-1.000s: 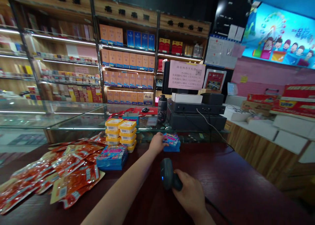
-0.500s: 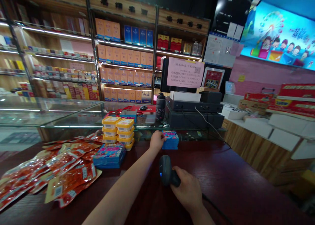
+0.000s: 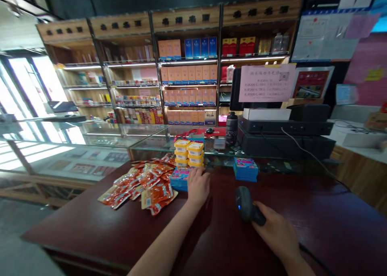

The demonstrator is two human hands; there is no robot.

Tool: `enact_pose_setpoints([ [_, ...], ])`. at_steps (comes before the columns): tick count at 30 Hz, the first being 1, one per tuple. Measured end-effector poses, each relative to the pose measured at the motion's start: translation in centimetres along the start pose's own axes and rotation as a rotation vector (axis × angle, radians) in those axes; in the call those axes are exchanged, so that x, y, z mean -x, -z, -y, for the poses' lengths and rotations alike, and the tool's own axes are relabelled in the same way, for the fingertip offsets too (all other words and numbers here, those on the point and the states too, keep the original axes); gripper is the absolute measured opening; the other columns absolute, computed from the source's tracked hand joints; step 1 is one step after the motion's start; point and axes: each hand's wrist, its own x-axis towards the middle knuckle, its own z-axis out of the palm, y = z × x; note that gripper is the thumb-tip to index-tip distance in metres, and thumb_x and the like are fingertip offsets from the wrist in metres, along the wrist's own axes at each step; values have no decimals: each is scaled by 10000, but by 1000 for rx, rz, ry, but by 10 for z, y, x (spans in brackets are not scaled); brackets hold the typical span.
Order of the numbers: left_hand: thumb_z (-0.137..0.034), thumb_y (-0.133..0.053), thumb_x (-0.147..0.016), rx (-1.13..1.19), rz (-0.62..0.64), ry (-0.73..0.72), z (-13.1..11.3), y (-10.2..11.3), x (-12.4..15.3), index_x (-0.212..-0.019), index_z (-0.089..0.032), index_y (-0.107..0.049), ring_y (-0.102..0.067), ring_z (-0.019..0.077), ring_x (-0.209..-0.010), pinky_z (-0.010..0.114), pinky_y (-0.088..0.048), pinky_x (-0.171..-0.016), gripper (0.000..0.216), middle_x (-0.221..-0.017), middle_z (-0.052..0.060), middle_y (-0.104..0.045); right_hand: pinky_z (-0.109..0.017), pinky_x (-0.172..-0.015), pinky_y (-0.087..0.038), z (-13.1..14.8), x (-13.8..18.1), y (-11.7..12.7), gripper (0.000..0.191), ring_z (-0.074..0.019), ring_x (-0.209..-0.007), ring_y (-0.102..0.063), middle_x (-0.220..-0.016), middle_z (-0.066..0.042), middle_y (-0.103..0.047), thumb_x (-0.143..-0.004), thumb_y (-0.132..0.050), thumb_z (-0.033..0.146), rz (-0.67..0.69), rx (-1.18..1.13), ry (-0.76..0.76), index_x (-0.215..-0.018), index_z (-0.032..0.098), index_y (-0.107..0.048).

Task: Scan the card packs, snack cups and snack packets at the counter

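My right hand [image 3: 276, 227] is wrapped round the handle of a black barcode scanner [image 3: 244, 203], whose small blue light is on. The scanner is held above the dark table, its head pointing up and to the left. At the right edge of a stack of blue printed packs [image 3: 179, 180] is my left hand [image 3: 198, 186]. Its fingers look loosely apart, though the tips are partly hidden, and I see nothing held in them. Yellow-lidded tubs [image 3: 196, 148] stand stacked just behind. A second stack of blue packs [image 3: 246, 170] sits farther right, near the glass counter.
Several red-orange food pouches [image 3: 157, 192] lie heaped on the table [image 3: 90, 231] to the left. Behind stand a dark bottle [image 3: 231, 129], a monitor with a pink notice [image 3: 263, 82] and black boxes [image 3: 284, 141]. The scanner's cable [image 3: 314, 256] trails right.
My left hand has moved left, from the right-hand stack of blue packs to the left-hand stack. My view has turned left. The scanner stays in my right hand.
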Motion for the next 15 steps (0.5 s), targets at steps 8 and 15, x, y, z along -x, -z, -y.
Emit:
enact_pose_setpoints([
  [8,-104,-513,-771,-332,-34,180,34,4,20,-1210,-160,-546,-446,296,-1225,549,-168,-1117,443,-1232,122,-574,-315,-660,-458,-3,2,-7,322,-210,-845,-670,-1051,20,-694,-834,-450,318,-9,68,4,-1131,309,-574],
  [15,-22,-354,-813,-90,-22,-174,38,8,20,-1191,-210,-556,-535,193,-1117,447,-308,-1098,468,-1168,63,-609,-308,-645,-456,-4,2,-11,305,-208,-838,-668,-1007,27,-703,-816,-470,332,-40,80,7,-1099,319,-585],
])
